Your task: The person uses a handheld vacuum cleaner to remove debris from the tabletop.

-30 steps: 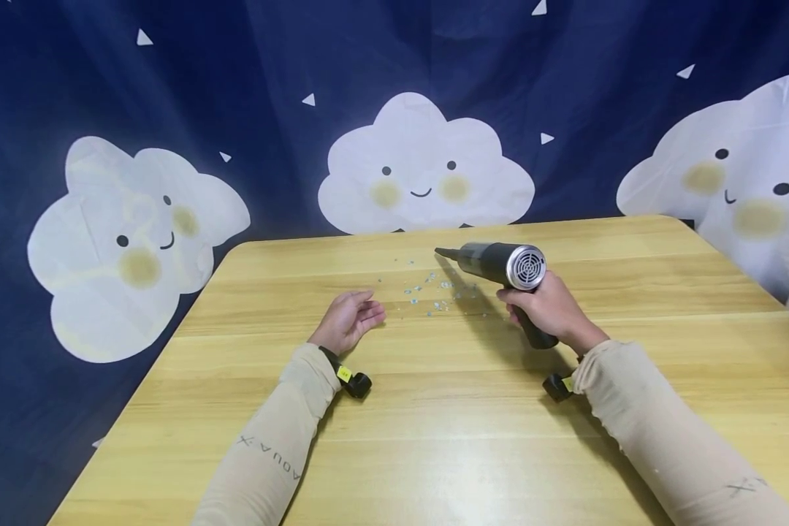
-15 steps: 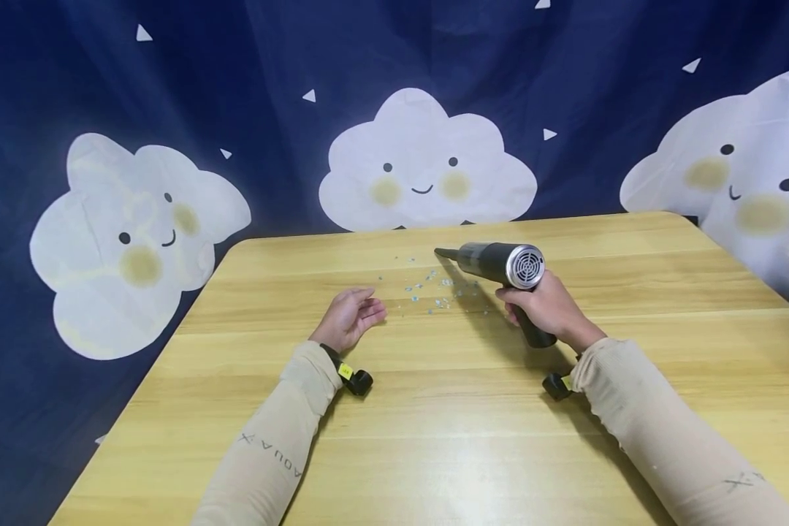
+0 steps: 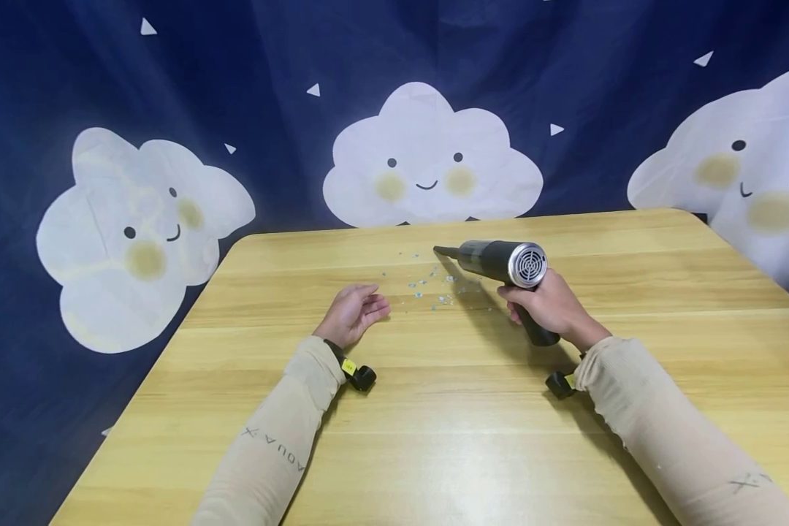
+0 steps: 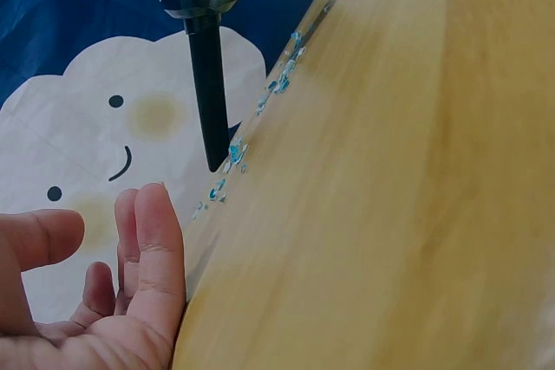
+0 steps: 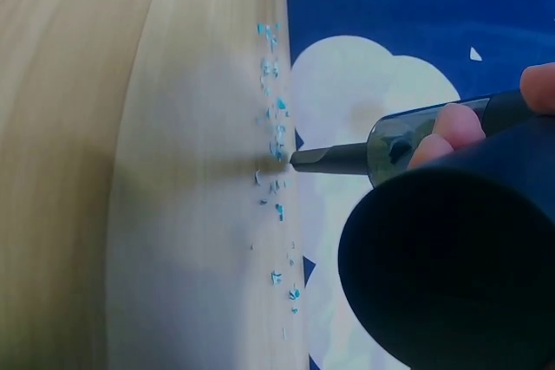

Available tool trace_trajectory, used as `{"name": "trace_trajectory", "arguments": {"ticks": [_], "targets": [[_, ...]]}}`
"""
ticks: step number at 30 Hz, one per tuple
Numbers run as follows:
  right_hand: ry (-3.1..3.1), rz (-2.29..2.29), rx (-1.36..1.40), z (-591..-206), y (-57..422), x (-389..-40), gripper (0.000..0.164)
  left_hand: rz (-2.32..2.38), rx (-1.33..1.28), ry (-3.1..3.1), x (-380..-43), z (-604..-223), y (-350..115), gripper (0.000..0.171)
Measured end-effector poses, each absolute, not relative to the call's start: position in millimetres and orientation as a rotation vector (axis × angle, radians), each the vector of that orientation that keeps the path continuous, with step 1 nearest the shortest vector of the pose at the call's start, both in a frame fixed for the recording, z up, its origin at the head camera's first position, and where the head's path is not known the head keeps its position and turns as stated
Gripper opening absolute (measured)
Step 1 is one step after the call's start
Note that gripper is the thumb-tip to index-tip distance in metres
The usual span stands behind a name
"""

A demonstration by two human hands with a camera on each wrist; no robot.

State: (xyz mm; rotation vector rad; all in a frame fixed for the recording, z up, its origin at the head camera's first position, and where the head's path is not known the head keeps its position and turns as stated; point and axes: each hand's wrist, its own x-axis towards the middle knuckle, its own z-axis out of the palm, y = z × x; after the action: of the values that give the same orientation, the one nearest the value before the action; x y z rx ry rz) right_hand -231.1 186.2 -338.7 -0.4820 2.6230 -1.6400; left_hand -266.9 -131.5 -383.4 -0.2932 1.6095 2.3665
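My right hand grips the handle of a black handheld vacuum cleaner with a silver vented rear end. Its narrow nozzle points forward and left, above the table's far part. Small blue and white scraps lie scattered on the wood below and left of the vacuum. In the left wrist view, the nozzle tip appears close to several scraps; whether it touches any I cannot tell. To the left of the scraps, my left hand holds nothing, its fingers loosely bent and thumb apart.
The wooden table fills the lower view, its far edge running along a dark blue curtain with smiling white clouds. Black wrist cameras are strapped to both wrists.
The head view has shifted slightly, so the clouds stand a little higher and further right. Both hands and the vacuum cleaner keep nearly the same place over the table.
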Motion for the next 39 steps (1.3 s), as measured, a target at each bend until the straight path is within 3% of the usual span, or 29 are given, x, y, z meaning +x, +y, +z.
{"name": "trace_trajectory", "arguments": {"ticks": [19,21,25,30,36,39], "targets": [[2.643,-1.624,-0.534,-335.9,181.5,-228.1,0.016,2.347,-0.282,1.63,-267.0,-383.3,-132.1,0.037],[2.64,-1.63,-0.527,-329.1,180.1,-227.2,0.018,2.335,-0.275,1.647,-267.9,-381.9,-131.6,0.033],[2.561,-1.674,-0.537,-314.5,178.4,-229.0,0.025,2.288,-0.239,1.684,-269.6,-378.7,-132.2,0.008],[2.336,-1.677,-0.562,-291.2,181.1,-233.1,0.024,2.184,-0.056,1.683,-267.5,-370.1,-135.0,0.037],[1.882,-1.826,-0.56,-274.8,194.2,-238.8,0.02,2.006,0.308,1.702,-263.7,-359.9,-135.4,0.046],[1.631,-1.912,-0.632,-273.5,202.7,-242.3,0.021,1.968,0.364,1.707,-263.0,-357.9,-132.6,0.047]]}}
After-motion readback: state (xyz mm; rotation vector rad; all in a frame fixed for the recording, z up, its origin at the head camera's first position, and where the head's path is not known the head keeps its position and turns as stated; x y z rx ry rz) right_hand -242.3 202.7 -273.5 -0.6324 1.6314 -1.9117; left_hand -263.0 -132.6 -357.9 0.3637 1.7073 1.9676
